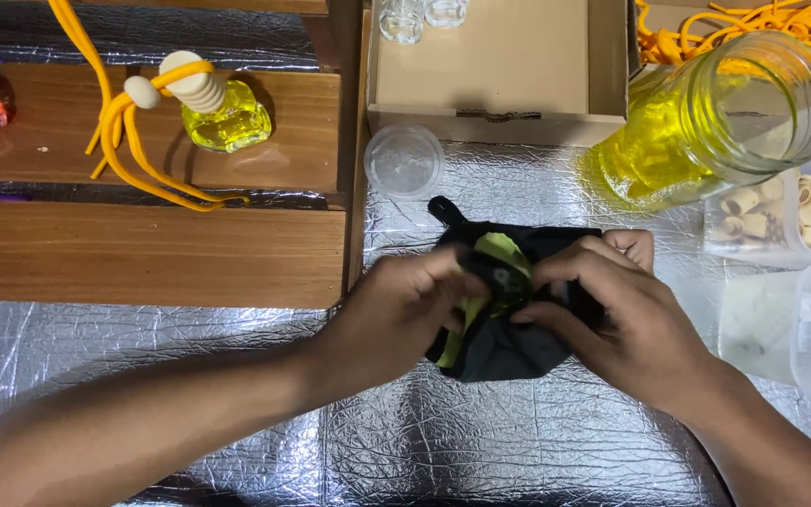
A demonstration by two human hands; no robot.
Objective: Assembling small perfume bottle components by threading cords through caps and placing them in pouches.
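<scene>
A small black cloth pouch (504, 343) lies on the silver foil surface (443, 441) at the centre. Something yellow-green (499, 252) shows in its opening. My left hand (396, 314) grips the pouch's left side with thumb and fingers at the opening. My right hand (612, 314) holds its right side, fingers curled over the cloth. Both hands meet over the pouch mouth, and what is inside is mostly hidden.
A big glass jar of yellow liquid (706, 122) lies tilted at the upper right. A small yellow bottle with wooden cap and orange cord (222, 113) stands on wooden shelves (143, 253). A clear lid (404, 161), cardboard box (495, 70) and plastic tubs (790, 319) surround.
</scene>
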